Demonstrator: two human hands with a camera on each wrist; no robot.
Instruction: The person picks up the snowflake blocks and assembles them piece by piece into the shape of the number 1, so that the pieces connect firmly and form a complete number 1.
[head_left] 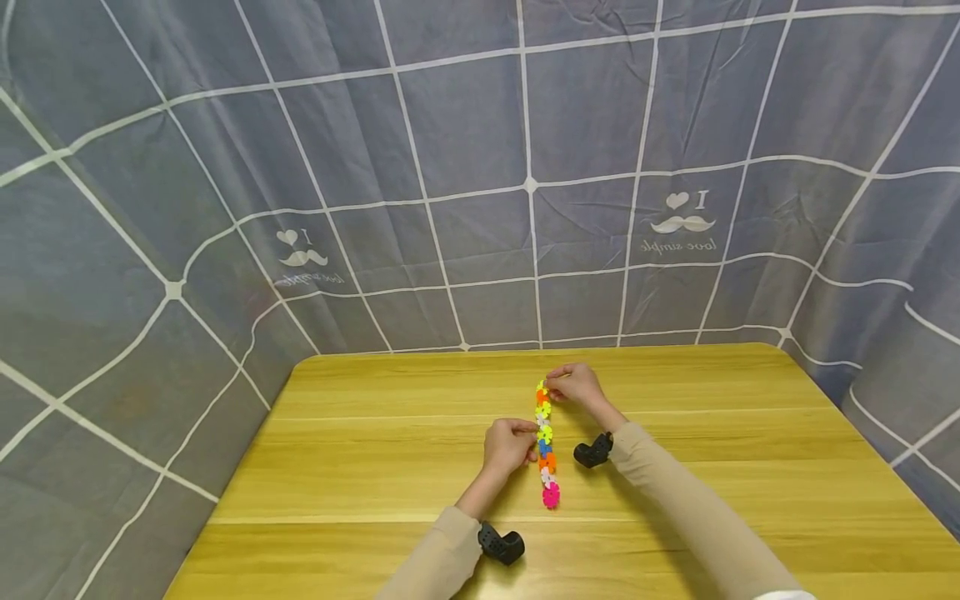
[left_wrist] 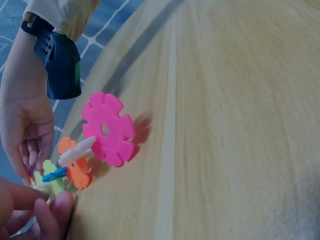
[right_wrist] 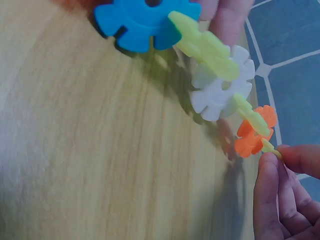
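Note:
A chain of interlocking plastic snowflake discs [head_left: 545, 435] runs away from me over the table, in yellow, orange, white, blue and pink. My right hand [head_left: 577, 385] pinches the yellow disc [right_wrist: 269, 146] at its far end, beside an orange disc [right_wrist: 256, 131]. Partway along, my left hand [head_left: 510, 446] holds the chain at a yellow disc [head_left: 544, 435], thumb and fingers close together in the left wrist view. The near end carries a pink disc [left_wrist: 108, 129], standing on edge. Between it and the left hand come white, orange and blue discs [left_wrist: 55, 174].
The wooden table [head_left: 375, 467] has a grey checked curtain [head_left: 480, 208] hanging behind it and at both sides. Black wrist devices [head_left: 502, 543] sit at both sleeve cuffs, the right one [head_left: 593, 451] near the chain.

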